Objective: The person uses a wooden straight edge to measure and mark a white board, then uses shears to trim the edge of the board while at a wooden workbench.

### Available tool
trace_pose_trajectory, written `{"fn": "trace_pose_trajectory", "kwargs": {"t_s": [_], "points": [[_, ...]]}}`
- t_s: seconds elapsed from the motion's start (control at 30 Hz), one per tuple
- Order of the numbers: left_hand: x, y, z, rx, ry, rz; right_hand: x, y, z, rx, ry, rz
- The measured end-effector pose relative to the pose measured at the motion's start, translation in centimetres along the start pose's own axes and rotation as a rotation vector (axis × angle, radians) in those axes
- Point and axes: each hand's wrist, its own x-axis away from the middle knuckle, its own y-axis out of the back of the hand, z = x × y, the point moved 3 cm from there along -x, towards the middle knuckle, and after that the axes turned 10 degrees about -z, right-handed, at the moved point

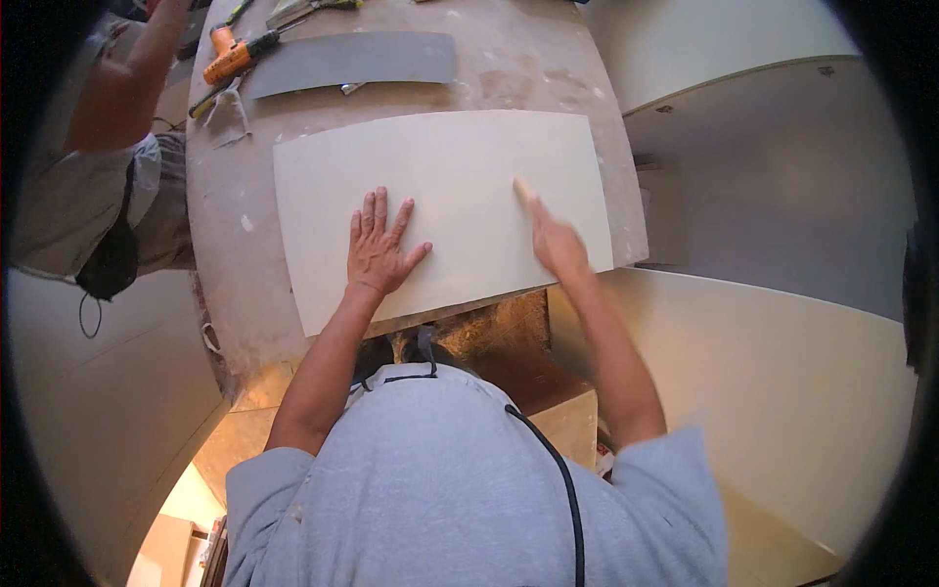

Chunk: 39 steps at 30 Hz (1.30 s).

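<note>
My left hand [380, 245] lies flat with spread fingers on a cream-white board [460, 157], which rests on a scuffed worktable. My right hand [556, 240], slightly blurred, is closed around a small tan stick or block [523, 191] over the board's right part; whether the piece touches the surface I cannot tell. The board's near edge lies along the table's front edge.
An orange-and-black power tool [227, 57], a curved grey strip [352, 61] and other tools lie at the table's back. Another person's arm [122, 88] and clothing show at the upper left. Large pale panels [753, 382] stand at the right and lower left.
</note>
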Motion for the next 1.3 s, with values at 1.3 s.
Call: {"fn": "trace_pose_trajectory", "kwargs": {"t_s": [1.3], "points": [[-1.4, -0.7, 1.0, 0.088, 0.0, 0.012, 10.8, -2.6, -2.0, -0.055, -0.489, -0.039]]}}
